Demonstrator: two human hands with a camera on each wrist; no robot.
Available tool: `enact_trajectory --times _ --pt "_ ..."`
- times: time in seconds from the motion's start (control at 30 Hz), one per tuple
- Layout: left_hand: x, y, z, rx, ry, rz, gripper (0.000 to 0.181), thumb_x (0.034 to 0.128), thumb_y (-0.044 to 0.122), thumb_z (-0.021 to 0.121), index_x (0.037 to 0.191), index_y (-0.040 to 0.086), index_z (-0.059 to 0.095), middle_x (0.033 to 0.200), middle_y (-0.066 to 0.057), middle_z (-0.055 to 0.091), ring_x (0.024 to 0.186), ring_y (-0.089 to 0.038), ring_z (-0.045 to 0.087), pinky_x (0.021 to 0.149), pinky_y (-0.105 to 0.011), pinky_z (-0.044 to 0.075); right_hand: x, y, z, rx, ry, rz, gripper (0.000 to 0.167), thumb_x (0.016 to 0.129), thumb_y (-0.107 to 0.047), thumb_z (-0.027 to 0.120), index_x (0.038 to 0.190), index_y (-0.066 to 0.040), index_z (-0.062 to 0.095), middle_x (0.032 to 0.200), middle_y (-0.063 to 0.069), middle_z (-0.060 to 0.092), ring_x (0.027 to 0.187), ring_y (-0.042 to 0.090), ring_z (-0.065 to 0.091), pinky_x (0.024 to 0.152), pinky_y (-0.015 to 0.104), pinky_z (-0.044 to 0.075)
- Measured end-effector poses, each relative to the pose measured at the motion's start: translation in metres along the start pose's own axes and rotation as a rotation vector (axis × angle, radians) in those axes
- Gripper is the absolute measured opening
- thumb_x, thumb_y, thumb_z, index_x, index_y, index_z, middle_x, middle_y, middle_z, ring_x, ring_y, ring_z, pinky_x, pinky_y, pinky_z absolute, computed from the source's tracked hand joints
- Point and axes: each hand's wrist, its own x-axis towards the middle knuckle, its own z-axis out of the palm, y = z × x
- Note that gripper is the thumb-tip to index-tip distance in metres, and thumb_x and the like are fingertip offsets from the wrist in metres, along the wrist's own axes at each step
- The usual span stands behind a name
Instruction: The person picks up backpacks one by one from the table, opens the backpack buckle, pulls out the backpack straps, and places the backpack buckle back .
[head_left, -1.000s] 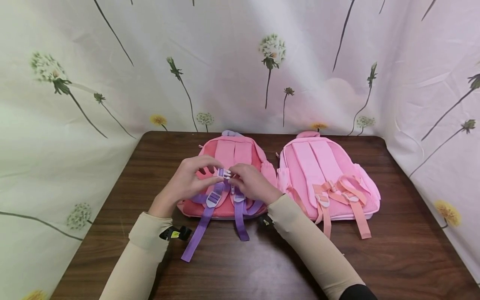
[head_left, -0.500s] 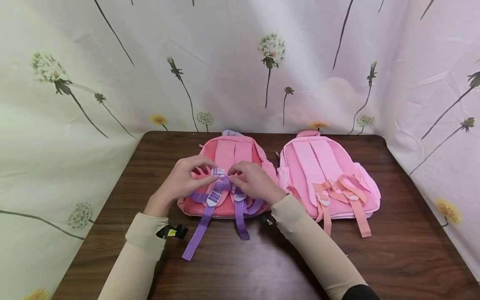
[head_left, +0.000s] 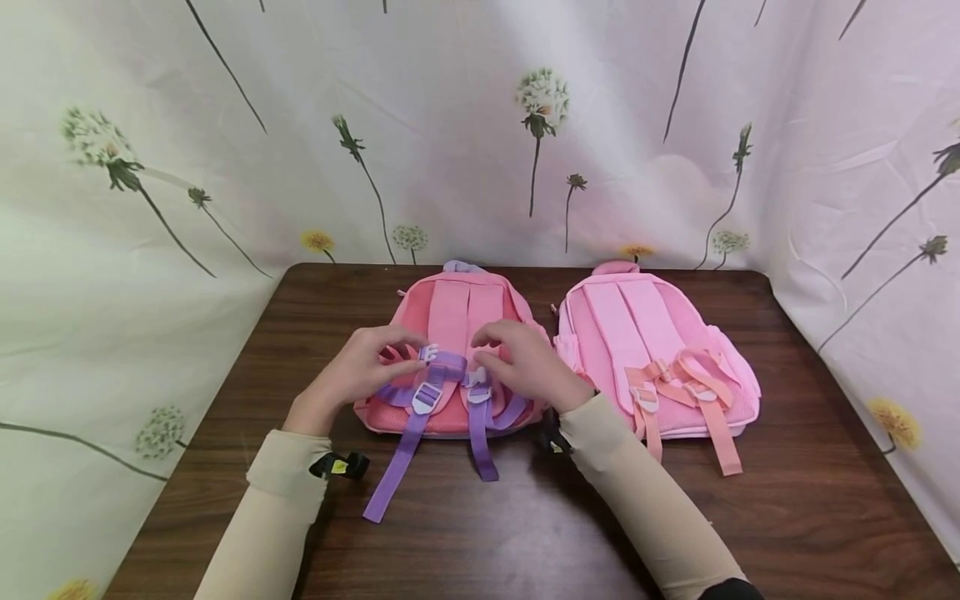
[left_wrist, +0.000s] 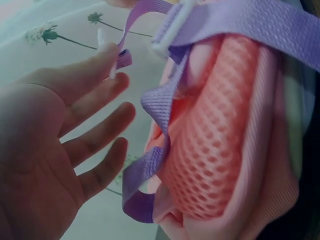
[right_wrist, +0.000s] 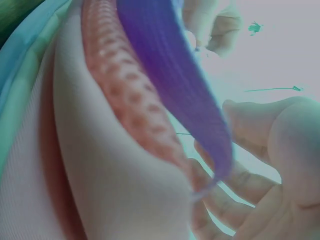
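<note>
A coral-pink backpack (head_left: 450, 300) lies with its purple straps up. My left hand (head_left: 363, 367) pinches a white pronged buckle half (head_left: 429, 353) on a purple strap (head_left: 450, 362) between thumb and index finger. In the left wrist view the other fingers of the left hand (left_wrist: 75, 130) are spread beside the bag's mesh. My right hand (head_left: 521, 362) hovers over the bag's right half, thumb and fingers apart with nothing between them. Just below it, another white buckle piece (head_left: 476, 379) rests by the right strap adjuster (head_left: 478, 393).
A lighter pink backpack (head_left: 637, 333) with orange straps (head_left: 726, 442) lies close on the right. Purple strap ends (head_left: 393, 483) hang onto the brown wooden table (head_left: 420, 558). A flower-print cloth (head_left: 450, 125) stands behind the table.
The hands have drawn apart. My right hand has let go of the strap area and moved right; my left hand has shifted slightly left with the pronged buckle half.
</note>
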Motion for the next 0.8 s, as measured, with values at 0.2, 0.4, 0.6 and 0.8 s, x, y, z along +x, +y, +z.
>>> enact_trajectory --times 0.2,0.4,0.6,0.8 --pt "-0.001 -0.006 0.001 0.033 -0.059 -0.029 0.026 0.0908 0.015 0.084 0.116 0.014 0.076 0.103 0.001 0.075 0.094 -0.019 0.068 0.088 -0.048 0.059 -0.006 0.001 -0.009 -0.002 0.033 -0.008 0.017 0.099 -0.018 0.073 0.113 -0.008 0.074 0.111 0.007 0.075 0.106 0.026 0.070 0.098 0.044 0.055" --pt "-0.002 -0.010 0.002 0.044 -0.071 -0.039 0.026 0.0894 0.018 0.086 0.113 0.015 0.076 0.100 0.001 0.074 0.094 -0.020 0.067 0.087 -0.046 0.058 -0.011 0.003 -0.013 0.016 0.054 -0.026 0.015 0.098 -0.015 0.074 0.111 -0.007 0.074 0.109 0.007 0.074 0.103 0.027 0.071 0.094 0.043 0.057" --pt "-0.004 -0.009 0.002 0.033 -0.073 -0.058 0.032 0.0867 0.021 0.089 0.115 0.014 0.076 0.104 0.001 0.074 0.095 -0.020 0.066 0.086 -0.044 0.058 -0.015 0.004 -0.018 0.009 0.042 -0.011 0.017 0.098 -0.015 0.074 0.113 -0.007 0.074 0.110 0.007 0.074 0.104 0.026 0.070 0.095 0.043 0.056" --pt "-0.003 -0.004 0.002 0.038 -0.058 -0.063 0.043 0.0861 0.026 0.089 0.123 0.011 0.074 0.111 -0.001 0.074 0.102 -0.022 0.066 0.090 -0.048 0.057 -0.020 0.004 -0.025 0.025 0.039 -0.012 0.017 0.099 -0.016 0.074 0.113 -0.006 0.073 0.110 0.011 0.073 0.104 0.030 0.070 0.095 0.045 0.056"
